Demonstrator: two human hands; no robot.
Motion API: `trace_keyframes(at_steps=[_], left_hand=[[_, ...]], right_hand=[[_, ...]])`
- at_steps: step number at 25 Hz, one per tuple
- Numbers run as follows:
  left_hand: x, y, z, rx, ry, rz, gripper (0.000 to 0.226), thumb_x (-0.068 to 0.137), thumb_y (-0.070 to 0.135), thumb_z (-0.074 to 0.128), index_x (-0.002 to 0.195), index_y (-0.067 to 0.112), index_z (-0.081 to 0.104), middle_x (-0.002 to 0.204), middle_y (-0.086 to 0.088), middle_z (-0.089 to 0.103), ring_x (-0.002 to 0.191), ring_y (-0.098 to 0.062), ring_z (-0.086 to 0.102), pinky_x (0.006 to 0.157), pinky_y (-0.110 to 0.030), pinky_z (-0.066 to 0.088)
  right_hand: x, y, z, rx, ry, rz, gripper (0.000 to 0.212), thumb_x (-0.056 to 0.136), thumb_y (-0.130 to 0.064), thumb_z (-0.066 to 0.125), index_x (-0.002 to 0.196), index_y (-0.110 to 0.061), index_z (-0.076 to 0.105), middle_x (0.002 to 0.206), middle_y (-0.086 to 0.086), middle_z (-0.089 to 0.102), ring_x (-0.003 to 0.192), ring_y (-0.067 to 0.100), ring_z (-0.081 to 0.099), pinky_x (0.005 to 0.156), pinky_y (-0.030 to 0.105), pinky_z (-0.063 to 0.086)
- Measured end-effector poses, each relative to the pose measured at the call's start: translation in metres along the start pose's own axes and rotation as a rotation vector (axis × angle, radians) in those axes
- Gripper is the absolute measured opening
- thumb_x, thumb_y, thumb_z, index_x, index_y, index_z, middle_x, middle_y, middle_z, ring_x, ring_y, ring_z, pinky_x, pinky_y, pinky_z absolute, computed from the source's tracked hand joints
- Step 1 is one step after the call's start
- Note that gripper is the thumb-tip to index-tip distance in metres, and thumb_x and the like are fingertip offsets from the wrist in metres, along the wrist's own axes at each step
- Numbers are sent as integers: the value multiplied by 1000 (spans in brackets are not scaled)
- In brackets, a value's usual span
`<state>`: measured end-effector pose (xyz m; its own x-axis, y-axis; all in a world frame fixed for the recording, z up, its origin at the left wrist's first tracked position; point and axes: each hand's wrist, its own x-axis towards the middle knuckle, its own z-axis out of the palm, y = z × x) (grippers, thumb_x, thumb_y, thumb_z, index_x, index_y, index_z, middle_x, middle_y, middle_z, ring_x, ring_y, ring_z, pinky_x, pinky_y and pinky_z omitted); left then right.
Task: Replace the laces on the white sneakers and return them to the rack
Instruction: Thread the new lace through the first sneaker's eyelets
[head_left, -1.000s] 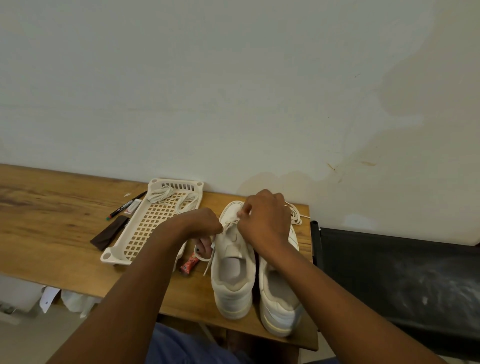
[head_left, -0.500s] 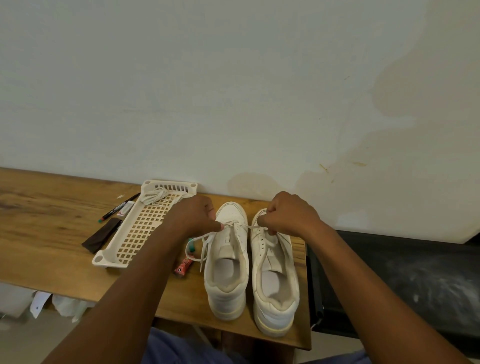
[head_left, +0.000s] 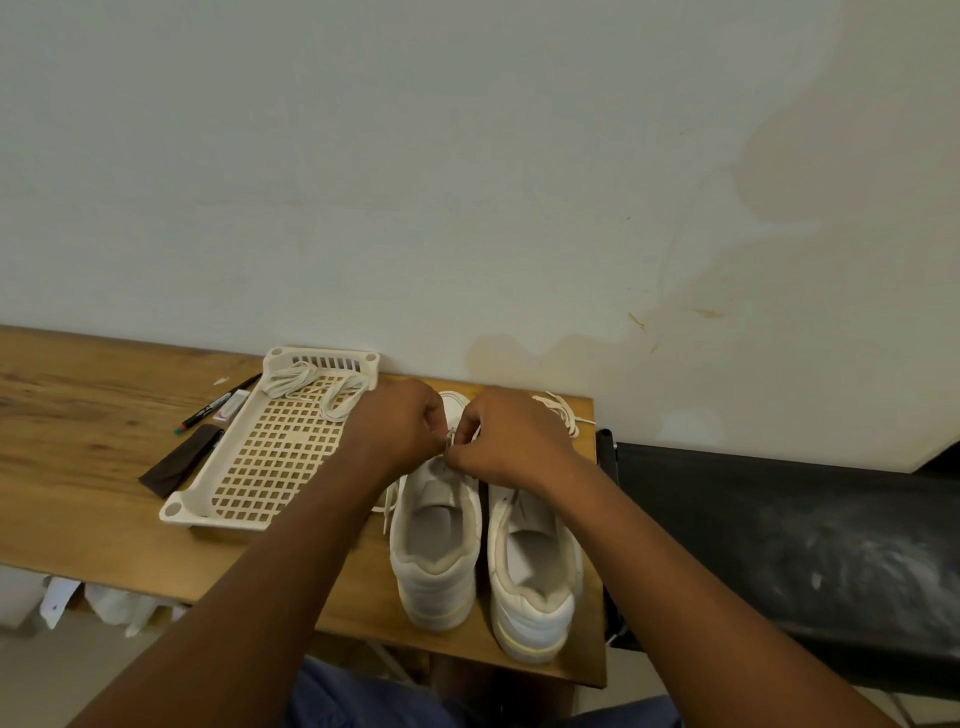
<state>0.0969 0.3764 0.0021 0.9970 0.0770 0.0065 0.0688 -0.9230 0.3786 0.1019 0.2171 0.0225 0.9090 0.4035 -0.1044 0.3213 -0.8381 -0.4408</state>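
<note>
Two white sneakers stand side by side, heels toward me, on the right end of the wooden table (head_left: 78, 441). Over the left sneaker (head_left: 434, 551) my left hand (head_left: 400, 426) and my right hand (head_left: 506, 441) meet, both pinching its white lace (head_left: 451, 435) above the tongue. Loose lace ends (head_left: 390, 506) hang down the shoe's left side. The right sneaker (head_left: 530, 571) has an open, unlaced throat. A loose white lace (head_left: 563, 413) lies on the table behind my right hand.
A cream perforated tray (head_left: 270, 457) with white laces (head_left: 311, 387) at its far end sits left of the shoes. Beside the tray lie a marker (head_left: 215, 405), a small packet and a dark strip (head_left: 182, 460). A black surface (head_left: 779, 519) adjoins the table's right edge. The wall is close behind.
My hands, pulled apart with the lace stretched between them half a second ago, have come together over the left sneaker's lace.
</note>
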Motion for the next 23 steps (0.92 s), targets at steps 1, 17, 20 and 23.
trace_keyframes(at_steps=[1,17,20,23], left_hand=[[1,0,1,0,17,6,6,75,19,75,70,20,73,75,8,71,76,-13,67,73,-34,57],[-6,4,-3,-125,-43,-14,9,76,27,82,84,29,77,89,18,65,88,-5,64,73,-25,49],[-6,5,-4,-100,16,-16,14,72,32,86,78,26,74,88,14,68,87,-7,65,76,-28,52],[-6,7,-5,-84,9,4,20,69,36,89,78,26,74,87,14,67,84,-5,62,70,-24,47]], right_hand=[[2,1,0,33,-9,32,13,76,-36,74,79,-25,80,80,-7,74,75,17,68,63,28,55],[3,11,-9,138,-154,178,25,84,-12,63,106,-23,68,100,0,72,90,23,70,85,44,63],[4,11,-6,116,-164,163,29,84,-13,64,111,-23,64,107,1,70,100,24,67,90,45,60],[4,11,-6,123,-174,159,27,86,-15,66,111,-22,64,108,2,69,101,24,66,91,46,60]])
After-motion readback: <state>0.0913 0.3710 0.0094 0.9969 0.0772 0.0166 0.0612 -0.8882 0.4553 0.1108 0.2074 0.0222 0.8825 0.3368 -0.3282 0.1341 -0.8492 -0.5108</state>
